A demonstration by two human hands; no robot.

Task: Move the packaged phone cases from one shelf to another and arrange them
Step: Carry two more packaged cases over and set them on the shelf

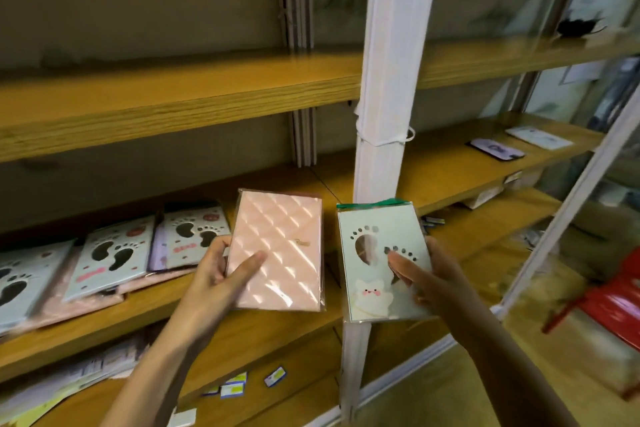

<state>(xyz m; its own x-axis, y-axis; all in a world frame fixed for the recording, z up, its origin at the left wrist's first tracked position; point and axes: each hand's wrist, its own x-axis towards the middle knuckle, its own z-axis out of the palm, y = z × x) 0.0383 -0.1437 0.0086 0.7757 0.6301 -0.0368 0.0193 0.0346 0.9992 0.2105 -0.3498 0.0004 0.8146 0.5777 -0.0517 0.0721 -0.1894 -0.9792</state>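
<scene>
- My left hand (pixel 214 274) clamps a pink case (pixel 277 253), thumb across its quilted front, held above the middle shelf (pixel 104 319).
- My right hand (pixel 429 274) pinches a mint case (pixel 381 260) with footprint cutouts, in front of the white post (pixel 388 80).
- More footprint packs (pixel 114 253) lie overlapping on that wooden shelf, left.
- A red chair (pixel 609 295) stands right.
- Small gold writing on the pink case is unreadable.

White upright post (pixel 388 87) above and between the grips, red plastic chair (pixel 609 302) well to the right, small blue-and-white cards (pixel 239 383) scattered on the lower shelf (pixel 277 340) beneath the grips.
</scene>
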